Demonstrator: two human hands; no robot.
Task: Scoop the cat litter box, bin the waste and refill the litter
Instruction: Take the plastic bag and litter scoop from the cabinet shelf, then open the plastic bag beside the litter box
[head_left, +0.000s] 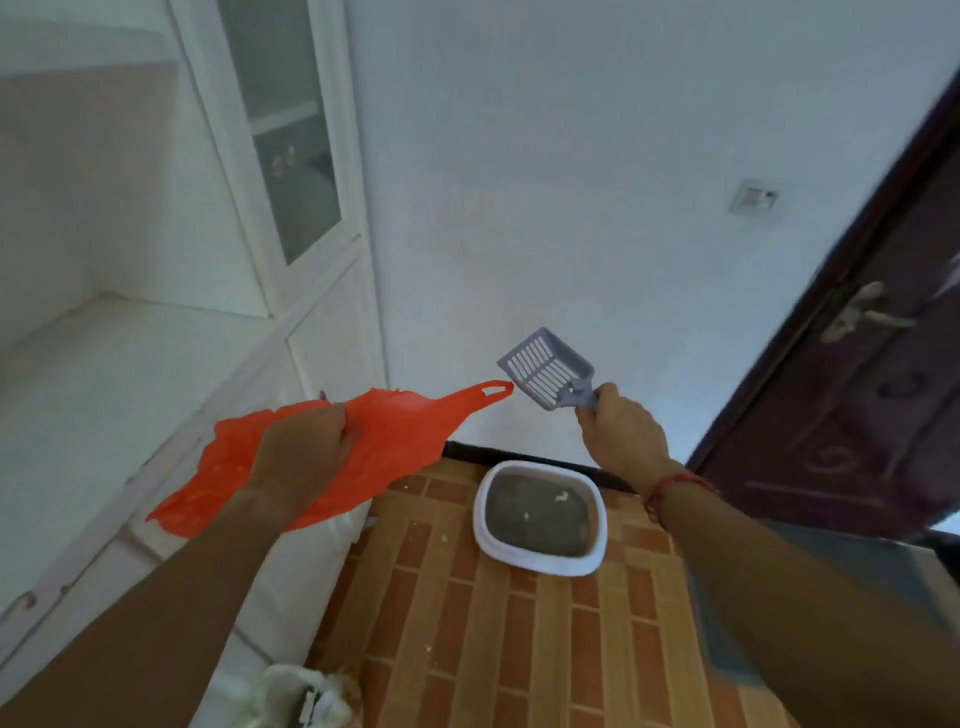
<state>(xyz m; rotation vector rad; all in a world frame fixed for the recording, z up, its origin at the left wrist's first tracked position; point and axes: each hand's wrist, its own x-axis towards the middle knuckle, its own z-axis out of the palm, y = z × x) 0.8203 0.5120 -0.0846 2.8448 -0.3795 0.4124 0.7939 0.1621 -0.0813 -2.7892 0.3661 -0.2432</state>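
Note:
A white litter box (537, 564) with grey litter and a few pale clumps sits on the brick-patterned floor by the wall. My right hand (621, 431) grips the handle of a grey-blue slotted scoop (545, 368), held up in the air well above the box, its blade empty. My left hand (301, 457) grips a crumpled orange plastic bag (400, 431), also raised, to the left of the box. One bag handle reaches almost to the scoop.
A white cabinet (291, 171) with a glass door and an open shelf fills the left. A dark door (841, 405) with a metal handle stands at the right. A white object (291, 691) lies on the floor at the bottom, near my left arm.

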